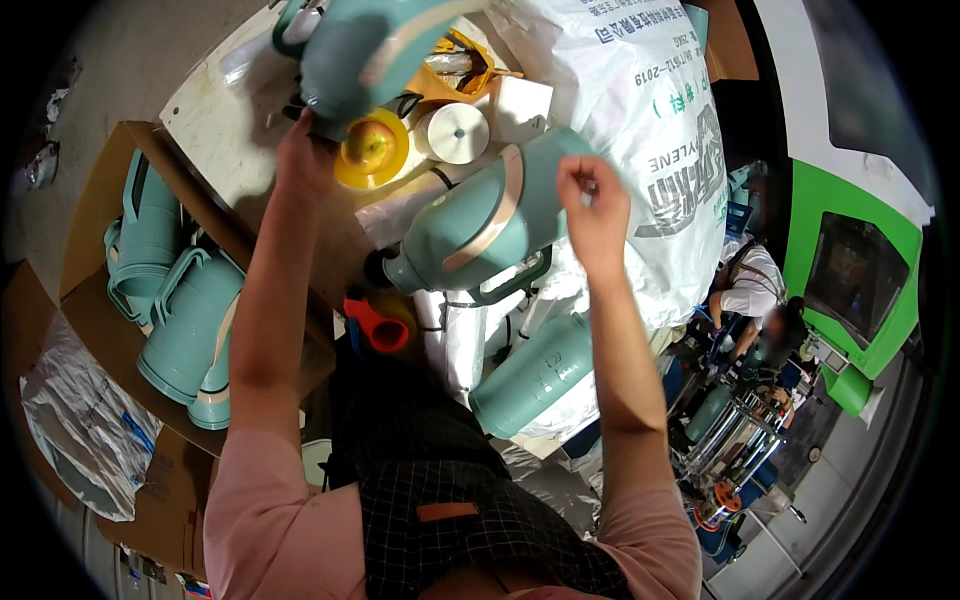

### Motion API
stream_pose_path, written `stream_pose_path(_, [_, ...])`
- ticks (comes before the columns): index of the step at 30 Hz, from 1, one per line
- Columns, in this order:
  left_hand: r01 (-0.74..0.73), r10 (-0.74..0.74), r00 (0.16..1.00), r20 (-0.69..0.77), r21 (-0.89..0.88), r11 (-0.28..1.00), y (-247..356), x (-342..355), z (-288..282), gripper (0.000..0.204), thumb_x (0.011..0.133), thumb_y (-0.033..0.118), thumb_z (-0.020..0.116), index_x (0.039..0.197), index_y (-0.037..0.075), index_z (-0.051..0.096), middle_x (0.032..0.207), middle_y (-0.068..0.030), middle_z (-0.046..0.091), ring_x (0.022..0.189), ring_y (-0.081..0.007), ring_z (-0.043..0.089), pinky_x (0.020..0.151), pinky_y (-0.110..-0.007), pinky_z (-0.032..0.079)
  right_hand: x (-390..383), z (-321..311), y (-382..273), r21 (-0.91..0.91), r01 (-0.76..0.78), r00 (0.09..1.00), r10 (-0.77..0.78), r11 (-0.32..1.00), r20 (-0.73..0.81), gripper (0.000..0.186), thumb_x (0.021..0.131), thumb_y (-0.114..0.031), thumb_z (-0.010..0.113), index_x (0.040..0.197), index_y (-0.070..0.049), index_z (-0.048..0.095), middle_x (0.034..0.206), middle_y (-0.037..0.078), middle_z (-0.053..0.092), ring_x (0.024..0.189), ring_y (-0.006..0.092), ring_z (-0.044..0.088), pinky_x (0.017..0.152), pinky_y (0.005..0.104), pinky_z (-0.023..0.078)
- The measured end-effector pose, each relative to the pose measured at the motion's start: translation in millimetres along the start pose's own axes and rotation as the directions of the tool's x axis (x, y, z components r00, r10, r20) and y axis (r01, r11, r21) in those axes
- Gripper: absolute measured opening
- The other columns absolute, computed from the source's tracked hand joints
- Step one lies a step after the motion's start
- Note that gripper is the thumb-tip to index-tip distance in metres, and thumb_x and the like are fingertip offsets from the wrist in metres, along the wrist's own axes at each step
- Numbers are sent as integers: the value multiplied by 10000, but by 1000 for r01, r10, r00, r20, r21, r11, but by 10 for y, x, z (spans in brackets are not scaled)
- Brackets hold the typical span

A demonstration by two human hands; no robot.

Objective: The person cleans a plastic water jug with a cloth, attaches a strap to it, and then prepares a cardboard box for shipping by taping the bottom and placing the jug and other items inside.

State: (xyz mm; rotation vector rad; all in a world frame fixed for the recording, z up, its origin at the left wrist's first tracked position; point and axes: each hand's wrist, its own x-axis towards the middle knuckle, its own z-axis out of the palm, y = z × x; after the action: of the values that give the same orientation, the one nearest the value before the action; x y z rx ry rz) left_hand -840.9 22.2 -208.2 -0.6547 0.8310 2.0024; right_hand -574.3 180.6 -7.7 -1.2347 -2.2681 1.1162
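My left hand [305, 150] grips the dark neck of a teal thermos jug [355, 50] tilted at the top of the view. A second teal jug [470, 220] with a pale band and dark handle lies on its side. My right hand [590, 195] is over that jug's right end, its fingers curled; what they hold, if anything, I cannot make out. Around them are a yellow funnel-like piece [372, 150], a white roll [455, 133], a white block [520, 105], a red funnel [380, 325] and another teal cylinder [530, 375] below.
A cardboard box [105, 260] at left holds teal jug parts, with a foil sheet [70, 400] beside it. A large white sack [660, 70] lies on the worktable [200, 110]. At right are a green machine [800, 250], metal equipment and a co-worker [745, 290].
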Motion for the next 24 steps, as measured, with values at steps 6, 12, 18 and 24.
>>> stream_pose_path(6, [55, -50, 997, -60, 84, 995, 145, 385, -354, 387, 1044, 217, 356, 1365, 9, 421, 1408, -138, 474, 1277, -283, 480, 1095, -412, 371, 1425, 585, 581, -687, -53, 941, 266, 725, 209, 716, 761, -319, 746, 1360, -46, 463, 1284, 250, 547, 1144, 379, 577, 962, 420, 473])
stream_pose_path(12, [87, 54, 936, -348, 376, 922, 297, 277, -623, 273, 975, 273, 561, 1080, 21, 571, 958, -74, 615, 818, -228, 612, 717, -357, 487, 1630, 1057, 953, -831, -53, 876, 426, 554, 229, 828, 743, -336, 758, 1418, -82, 352, 1423, 294, 346, 1193, 429, 517, 1007, 416, 456])
stream_pose_path(18, [-535, 839, 544, -23, 761, 368, 100, -314, -372, 115, 863, 62, 632, 940, -3, 577, 868, -57, 557, 756, -126, 517, 680, -283, 452, 1384, 429, 749, 508, -535, 833, 322, 674, 450, 580, 824, -210, 643, 1330, 5, 460, 1170, 201, 618, 1073, 315, 626, 922, 426, 523])
stream_pose_path(24, [-761, 489, 626, 607, 613, 213, -565, -1059, 760, 334, 812, 112, 719, 1091, 0, 574, 1057, -116, 562, 870, -220, 564, 765, -331, 469, 950, 227, 435, 671, -637, 771, 303, 379, 560, 578, 933, -344, 437, 1423, -42, 398, 1318, 154, 556, 1169, 300, 580, 1007, 427, 476])
